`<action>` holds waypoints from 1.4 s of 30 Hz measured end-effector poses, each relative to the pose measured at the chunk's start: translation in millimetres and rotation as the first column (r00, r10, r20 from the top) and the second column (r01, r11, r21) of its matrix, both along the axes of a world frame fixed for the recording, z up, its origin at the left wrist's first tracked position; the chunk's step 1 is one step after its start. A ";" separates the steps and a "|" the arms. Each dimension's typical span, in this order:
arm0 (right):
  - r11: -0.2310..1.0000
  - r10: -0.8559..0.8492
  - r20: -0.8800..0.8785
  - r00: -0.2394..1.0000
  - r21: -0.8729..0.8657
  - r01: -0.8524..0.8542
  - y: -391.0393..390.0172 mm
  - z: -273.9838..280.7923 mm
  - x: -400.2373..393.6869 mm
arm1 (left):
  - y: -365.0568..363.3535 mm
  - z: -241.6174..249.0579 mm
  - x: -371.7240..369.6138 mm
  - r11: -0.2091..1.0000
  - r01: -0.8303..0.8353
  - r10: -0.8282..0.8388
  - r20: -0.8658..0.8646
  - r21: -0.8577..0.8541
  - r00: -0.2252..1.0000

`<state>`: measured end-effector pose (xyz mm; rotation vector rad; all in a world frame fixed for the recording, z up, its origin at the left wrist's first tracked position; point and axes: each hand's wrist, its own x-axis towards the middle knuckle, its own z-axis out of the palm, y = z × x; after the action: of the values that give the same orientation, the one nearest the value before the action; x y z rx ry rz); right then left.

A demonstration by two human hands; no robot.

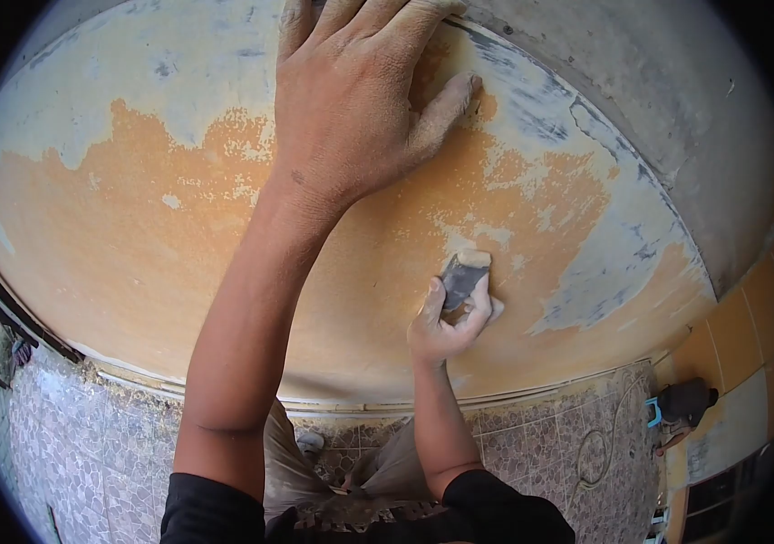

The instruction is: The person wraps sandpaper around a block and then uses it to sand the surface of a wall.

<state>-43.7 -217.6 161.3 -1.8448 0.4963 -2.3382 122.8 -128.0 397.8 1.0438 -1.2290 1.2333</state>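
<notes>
A wall (133, 263) with patchy orange and whitish paint fills the middle of the head view. High on it rests my left hand (351, 100), dusty, its thumb spread to the right and its fingertips at the top edge of the view. Lower and to the right, my right hand (449, 328) has its fingers curled round a small block with a dark grey sheet (464, 279) on it, held at the wall's surface. Pale dust coats the fingers of both hands.
Below the wall lies a patterned tile floor (97, 453) with a coiled hose (594, 458) on the right. Another person (686, 403) in dark clothing is at the far right by an orange wall. A dark metal frame (20, 313) stands at the left.
</notes>
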 end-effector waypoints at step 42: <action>0.948 -0.318 -0.254 0.913 -0.108 0.300 12.8 -65.7 -6.5 | -3.5 -3.7 5.7 0.999 0.013 -0.012 0.026 -0.049 1.000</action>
<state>-50.3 -204.7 95.6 -2.2820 0.8060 -2.3196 128.5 -131.5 394.1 0.9859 -1.2174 1.2646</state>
